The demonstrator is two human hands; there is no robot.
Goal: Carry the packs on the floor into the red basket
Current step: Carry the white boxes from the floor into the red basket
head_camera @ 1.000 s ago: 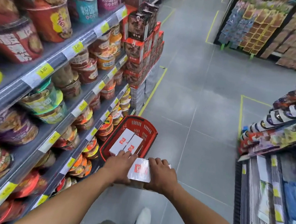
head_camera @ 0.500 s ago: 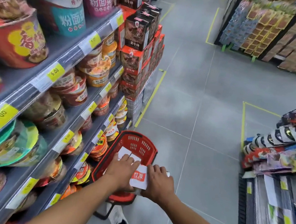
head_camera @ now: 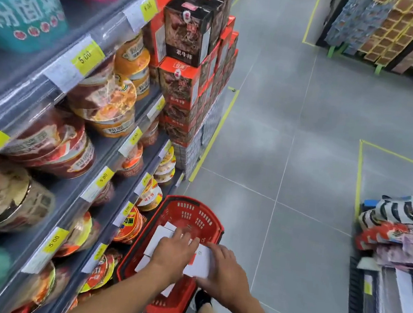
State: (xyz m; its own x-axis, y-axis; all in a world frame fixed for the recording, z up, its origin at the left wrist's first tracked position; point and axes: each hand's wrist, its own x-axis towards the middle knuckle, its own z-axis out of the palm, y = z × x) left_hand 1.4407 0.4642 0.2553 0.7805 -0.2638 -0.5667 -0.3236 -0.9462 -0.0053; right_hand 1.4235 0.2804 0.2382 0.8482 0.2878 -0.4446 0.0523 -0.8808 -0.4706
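The red basket (head_camera: 191, 213) stands on the grey floor beside the bottom shelf. White packs (head_camera: 160, 237) with red labels lie inside it. Both my hands hold another white pack (head_camera: 200, 261) over the basket's right side. My left hand (head_camera: 173, 251) grips the pack's left end, with its fingers spread over the packs below. At the pack's right end, my right hand (head_camera: 224, 275) has its fingers curled over the edge. My shoe shows just under the basket's near rim.
Shelves of instant noodle bowls (head_camera: 104, 99) with yellow price tags rise close on the left. A stack of red and black boxes (head_camera: 191, 73) stands beyond the basket. A low display of packets (head_camera: 396, 227) fills the right. Grey floor (head_camera: 288, 165) with yellow tape lines lies ahead.
I have stepped closer and my hands have carried the white pack forward, from in front of the basket to above its inside. The basket now sits directly under my hands.
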